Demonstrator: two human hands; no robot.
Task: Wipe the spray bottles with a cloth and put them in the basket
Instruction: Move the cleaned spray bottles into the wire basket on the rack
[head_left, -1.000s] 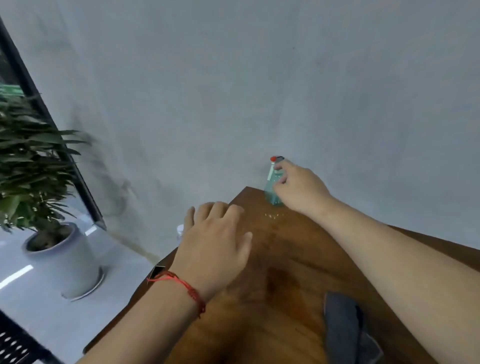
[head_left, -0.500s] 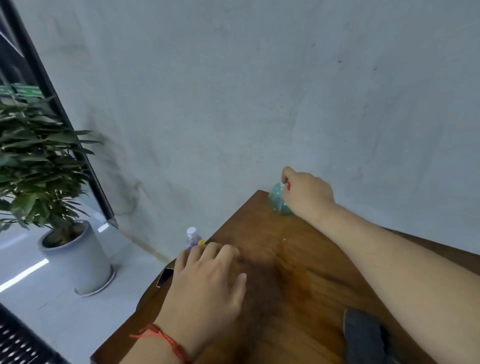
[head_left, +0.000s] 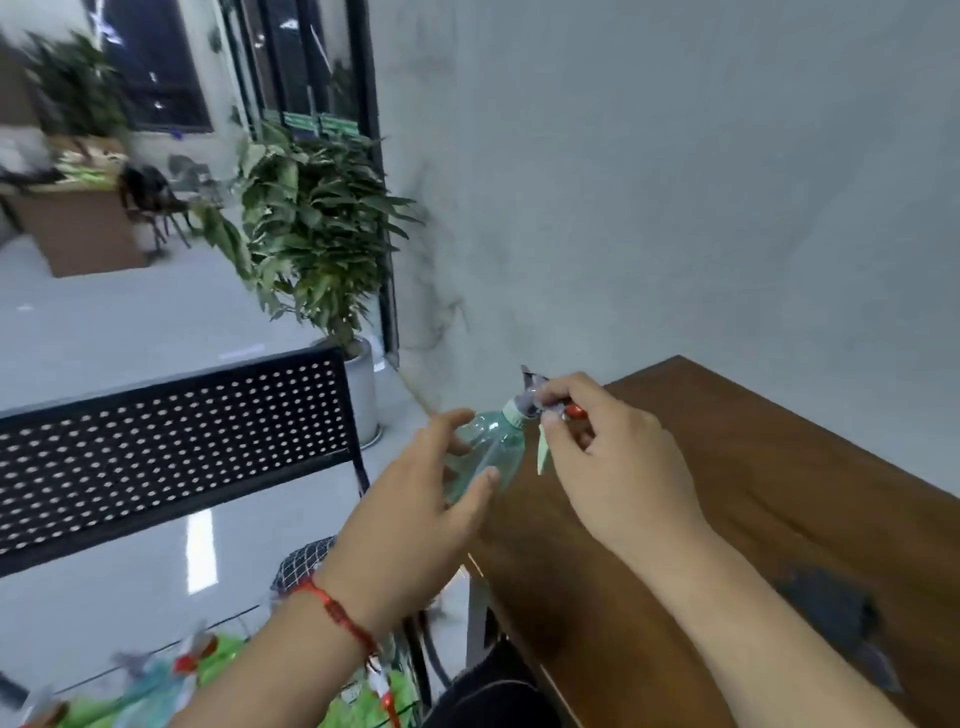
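Spray bottle (head_left: 485, 452): green, see-through, held in the air just past the left edge of the table (head_left: 779, 493), tilted with its head up and to the right.
Right hand (head_left: 613, 457): pinches the grey and red spray head between thumb and fingertips.
Left hand (head_left: 415, 509): curls round the bottle's body, thumb in front and fingers behind; a red string bracelet (head_left: 337, 613) sits on the wrist.
Cloth (head_left: 831, 613): dark grey, lying crumpled on the tabletop to the right, apart from both hands.
Basket (head_left: 156, 652): low in the left corner, cut by the frame edge; blurred green bottles with red parts lie in it.
Surroundings: black perforated bench (head_left: 171, 441), potted plant (head_left: 317, 234), grey wall (head_left: 675, 182).
Hard to read: motion blur smears the trigger and the basket contents, so their count cannot be told; the bottle's base is hidden behind the left palm.
Change from half a second ago: the bottle then stood at the table's far corner under the right hand, while the left hand lay flat on the wood. It is now off the table with both hands on it, and the view has swung left.
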